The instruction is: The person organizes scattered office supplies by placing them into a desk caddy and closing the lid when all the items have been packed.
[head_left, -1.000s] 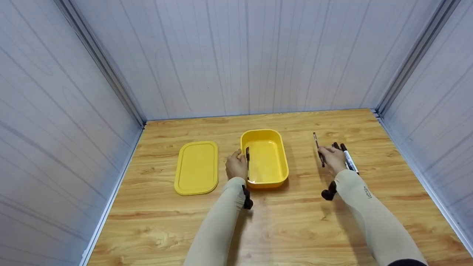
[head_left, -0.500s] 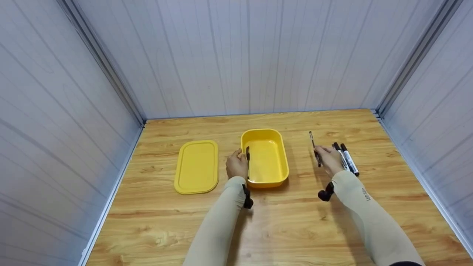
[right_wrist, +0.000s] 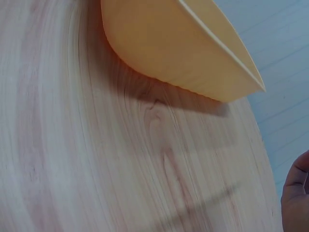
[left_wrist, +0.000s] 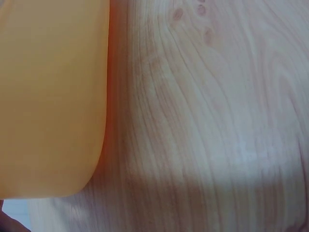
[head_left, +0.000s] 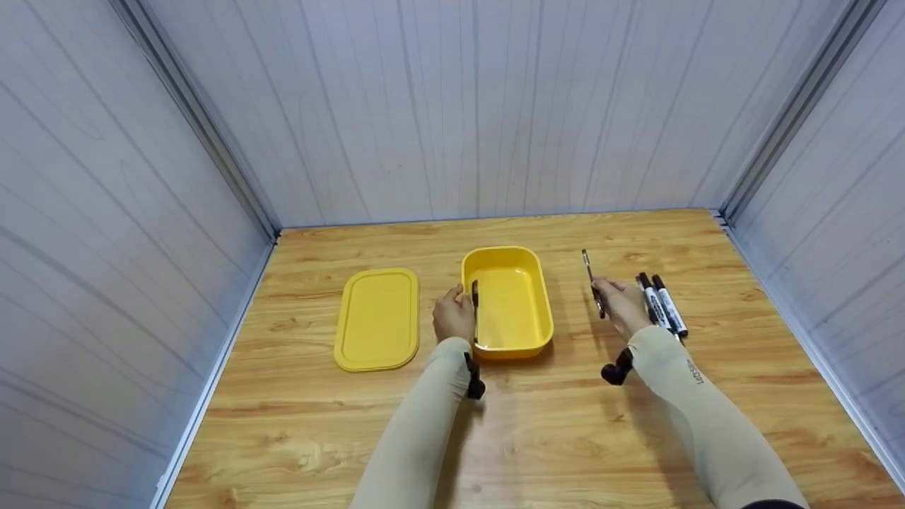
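In the head view my left hand [head_left: 454,317] grips the left rim of a yellow plastic box [head_left: 539,300], thumb at the rim. A slim pen [head_left: 476,304] with a dark end lies inside the box along its left wall. To the right, my right hand [head_left: 623,305] pinches a second slim pen [head_left: 588,265] with a dark lower end, tilted, between thumb and fingers above the table. The left wrist view shows the box wall [left_wrist: 53,96] close up. Only part of the right hand [right_wrist: 295,203] shows in the right wrist view; its pen is out of frame there.
Left of the box lies a flat yellow lid [head_left: 377,319]. Two black-and-white markers [head_left: 669,304] lie side by side to the right of my right hand, with another thin item [head_left: 677,338] partly showing below them. White panel walls [head_left: 424,113] enclose the wooden table [head_left: 537,438].
My right hand has moved left with the pen, away from the markers and nearer the box, uncovering more of the markers. The left hand and box have stayed in place.
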Tool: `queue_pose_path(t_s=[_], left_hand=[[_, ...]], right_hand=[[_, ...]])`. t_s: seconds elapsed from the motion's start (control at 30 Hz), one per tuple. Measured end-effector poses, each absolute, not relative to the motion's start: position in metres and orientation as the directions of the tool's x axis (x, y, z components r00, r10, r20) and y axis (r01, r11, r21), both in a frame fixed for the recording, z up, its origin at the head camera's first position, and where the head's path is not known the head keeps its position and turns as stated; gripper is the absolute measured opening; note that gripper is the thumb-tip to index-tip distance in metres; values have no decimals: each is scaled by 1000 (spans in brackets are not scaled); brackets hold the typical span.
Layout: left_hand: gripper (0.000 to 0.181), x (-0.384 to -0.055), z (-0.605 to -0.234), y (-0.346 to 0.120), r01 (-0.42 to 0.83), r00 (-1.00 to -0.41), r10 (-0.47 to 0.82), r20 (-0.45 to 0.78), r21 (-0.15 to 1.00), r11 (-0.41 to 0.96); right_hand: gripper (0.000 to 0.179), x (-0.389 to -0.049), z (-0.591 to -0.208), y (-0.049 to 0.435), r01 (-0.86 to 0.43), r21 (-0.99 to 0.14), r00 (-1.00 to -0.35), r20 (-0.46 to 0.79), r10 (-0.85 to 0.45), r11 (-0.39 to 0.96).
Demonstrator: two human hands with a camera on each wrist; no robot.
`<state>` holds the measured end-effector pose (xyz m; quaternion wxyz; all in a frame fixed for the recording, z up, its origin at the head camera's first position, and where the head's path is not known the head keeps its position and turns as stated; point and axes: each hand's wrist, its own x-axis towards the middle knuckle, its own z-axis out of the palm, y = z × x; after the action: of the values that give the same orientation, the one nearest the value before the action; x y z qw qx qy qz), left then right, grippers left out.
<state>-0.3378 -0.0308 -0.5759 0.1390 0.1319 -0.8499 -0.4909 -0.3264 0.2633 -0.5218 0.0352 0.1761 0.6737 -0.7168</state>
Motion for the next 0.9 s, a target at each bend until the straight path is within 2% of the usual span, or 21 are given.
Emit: queue_pose_path(t_s=[0.33, 0.6, 0.9], left_hand=[[31, -335, -572, -32, -95, -934, -346, 88, 873, 479], [31, -336, -572, -32, -99, -934, -349, 80, 878, 467], [31, -335, -573, -33, -101, -930, -356, 88, 872, 479]], right_hand=[[46, -324, -522, 254, 297, -947, -930, -316, 187, -123], [50, -326, -524, 240, 283, -954, -930, -299, 215, -103], [45, -326, -522, 226, 272, -947, -936, -301, 182, -169]])
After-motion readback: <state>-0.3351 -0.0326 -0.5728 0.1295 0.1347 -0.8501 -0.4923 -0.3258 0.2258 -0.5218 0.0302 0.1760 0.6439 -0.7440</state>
